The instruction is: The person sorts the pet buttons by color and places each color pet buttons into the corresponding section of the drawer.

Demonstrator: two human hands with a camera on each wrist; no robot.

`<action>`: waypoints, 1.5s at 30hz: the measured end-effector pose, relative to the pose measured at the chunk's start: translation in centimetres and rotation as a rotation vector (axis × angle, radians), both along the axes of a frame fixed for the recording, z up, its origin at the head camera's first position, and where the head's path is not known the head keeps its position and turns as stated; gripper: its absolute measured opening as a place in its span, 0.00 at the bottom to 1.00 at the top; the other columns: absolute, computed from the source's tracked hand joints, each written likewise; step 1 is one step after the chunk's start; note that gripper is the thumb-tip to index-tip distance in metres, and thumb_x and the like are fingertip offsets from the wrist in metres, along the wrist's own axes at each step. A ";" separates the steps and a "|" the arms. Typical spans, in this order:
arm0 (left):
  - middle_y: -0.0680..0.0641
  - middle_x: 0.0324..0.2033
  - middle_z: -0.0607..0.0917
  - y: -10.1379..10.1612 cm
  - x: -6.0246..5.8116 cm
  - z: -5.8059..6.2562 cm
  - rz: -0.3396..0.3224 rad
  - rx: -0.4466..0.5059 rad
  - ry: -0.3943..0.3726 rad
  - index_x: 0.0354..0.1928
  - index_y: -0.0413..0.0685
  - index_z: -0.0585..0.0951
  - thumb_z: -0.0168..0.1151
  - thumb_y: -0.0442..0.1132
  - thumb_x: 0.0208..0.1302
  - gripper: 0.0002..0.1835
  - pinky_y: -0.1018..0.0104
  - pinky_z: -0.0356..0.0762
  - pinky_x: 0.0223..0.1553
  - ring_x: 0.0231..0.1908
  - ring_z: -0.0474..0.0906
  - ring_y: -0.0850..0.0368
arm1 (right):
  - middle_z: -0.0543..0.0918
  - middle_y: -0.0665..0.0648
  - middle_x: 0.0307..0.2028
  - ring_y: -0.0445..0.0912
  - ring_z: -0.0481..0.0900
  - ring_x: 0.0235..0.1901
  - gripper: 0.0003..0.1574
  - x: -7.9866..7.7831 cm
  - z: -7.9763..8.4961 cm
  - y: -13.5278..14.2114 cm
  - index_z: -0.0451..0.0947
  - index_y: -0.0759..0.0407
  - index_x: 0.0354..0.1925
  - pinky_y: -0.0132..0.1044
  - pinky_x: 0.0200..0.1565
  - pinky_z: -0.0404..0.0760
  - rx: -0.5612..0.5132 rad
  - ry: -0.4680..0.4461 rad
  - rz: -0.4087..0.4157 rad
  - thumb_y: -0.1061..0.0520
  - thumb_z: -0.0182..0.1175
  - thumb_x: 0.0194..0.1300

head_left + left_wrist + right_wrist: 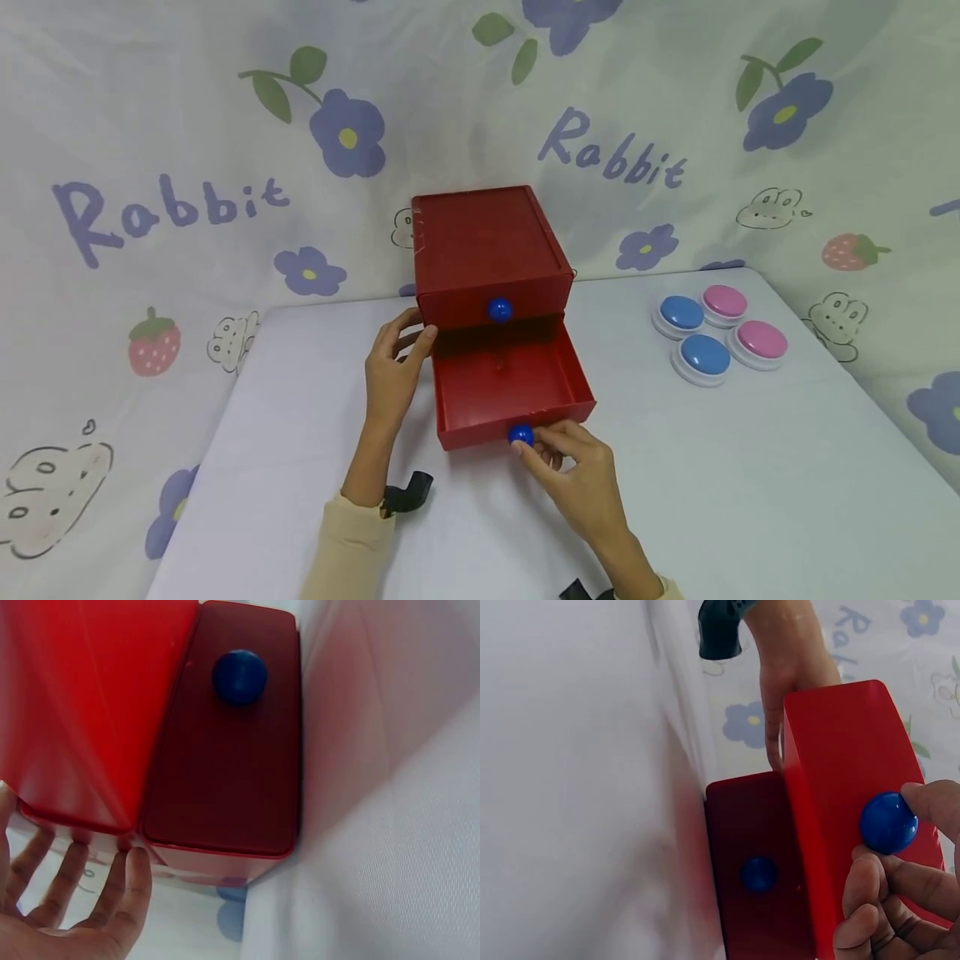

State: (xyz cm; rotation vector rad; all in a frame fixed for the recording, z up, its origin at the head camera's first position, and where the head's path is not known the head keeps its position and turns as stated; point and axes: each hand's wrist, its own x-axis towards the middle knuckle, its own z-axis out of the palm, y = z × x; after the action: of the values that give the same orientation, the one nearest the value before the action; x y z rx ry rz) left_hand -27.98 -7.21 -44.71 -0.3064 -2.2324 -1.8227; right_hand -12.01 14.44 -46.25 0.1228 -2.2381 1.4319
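Observation:
A red drawer cabinet (487,237) stands against the back cloth. One drawer (510,387) is pulled out toward me, with nothing visible inside. My right hand (581,471) pinches the blue round knob (889,823) on its front between thumb and fingers. With its fingers spread, my left hand (82,915) touches the cabinet's left side. Above the pulled-out drawer, the top drawer front (453,310) is closed and has its own blue knob (499,311). Both wrist views show a shaded, closed drawer front (225,772) lower down, close to the white tabletop.
Several push buttons, blue (705,356) and pink (762,340) on white bases, stand at the table's right. The white table (285,467) meets a hanging cloth (225,125) with flowers and rabbits behind. A black strap piece (408,492) sits at the left wrist.

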 end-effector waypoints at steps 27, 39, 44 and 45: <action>0.56 0.58 0.78 -0.4 0.1 -0.1 0.006 -0.011 0.000 0.65 0.65 0.77 0.63 0.56 0.68 0.25 0.53 0.77 0.51 0.54 0.79 0.55 | 0.82 0.39 0.32 0.40 0.78 0.31 0.07 1.5 1.7 8.8 0.89 0.47 0.39 0.34 0.34 0.83 0.300 -0.394 0.089 0.49 0.72 0.61; 0.57 0.58 0.78 -0.2 -0.1 0.0 0.008 -0.011 -0.003 0.66 0.65 0.76 0.63 0.57 0.67 0.26 0.53 0.78 0.51 0.55 0.79 0.52 | 0.75 0.64 0.39 0.52 0.72 0.40 0.29 -4.7 -2.4 20.3 0.79 0.71 0.54 0.33 0.42 0.69 0.329 -0.125 -0.511 0.56 0.73 0.59; 0.57 0.59 0.77 -0.1 0.0 0.0 -0.003 -0.003 -0.020 0.66 0.66 0.76 0.63 0.57 0.68 0.26 0.54 0.77 0.51 0.55 0.78 0.53 | 0.65 0.72 0.53 0.64 0.62 0.56 0.47 -5.7 -2.9 22.6 0.65 0.71 0.66 0.60 0.53 0.62 0.341 -0.307 -0.588 0.46 0.71 0.60; 0.57 0.58 0.77 -0.1 0.0 0.1 -0.004 -0.001 -0.018 0.66 0.66 0.76 0.63 0.57 0.68 0.26 0.54 0.77 0.51 0.55 0.78 0.53 | 0.63 0.74 0.55 0.66 0.60 0.58 0.49 -5.9 -2.9 23.0 0.64 0.71 0.67 0.63 0.55 0.60 0.349 -0.334 -0.592 0.44 0.71 0.60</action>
State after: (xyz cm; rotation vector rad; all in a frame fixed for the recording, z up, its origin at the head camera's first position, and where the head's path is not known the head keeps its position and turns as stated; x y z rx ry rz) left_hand -27.99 -7.31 -44.63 -0.2960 -2.2468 -1.8331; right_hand -17.87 37.41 -49.16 -0.6571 -2.4719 0.7815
